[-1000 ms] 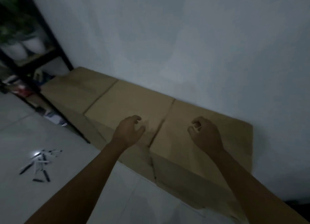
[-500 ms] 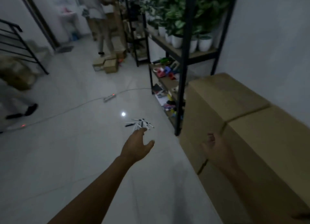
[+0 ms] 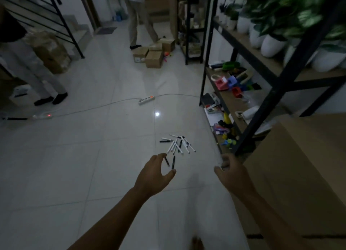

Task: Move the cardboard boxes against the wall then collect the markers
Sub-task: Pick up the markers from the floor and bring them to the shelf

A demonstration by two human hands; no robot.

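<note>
Both hands reach forward over the pale tiled floor (image 3: 78,175), neither holding anything. Left hand (image 3: 154,176) is spread in a loose curve, thumb and fingers apart as if framing a gap; through that gap show two short black markers (image 3: 170,162) lying on the tiles, just beyond the fingertips and not touched. Right hand (image 3: 231,172) hangs relaxed with its fingers loosely bent, close beside the near corner of the large brown cardboard box (image 3: 303,167) that fills the right side of the view.

Past the two loose pens lies the scattered heap of black and white markers (image 3: 177,144), near the left hand but apart from it, on the floor beside the foot of the black metal shelf rack (image 3: 265,107) that carries white plant pots and coloured plastic toys. Farther back a white power strip (image 3: 146,100) with a red light lies across the tiles, and small brown cartons (image 3: 149,56) sit by a standing person's legs (image 3: 139,23).

Compared with half a second ago, the view has swung further left and come closer to the pens: the heap now sits much nearer the left hand, whose fingers have curled more, and the big box has slid toward the right edge. A second ago both hands rested over the boxes against the wall.
</note>
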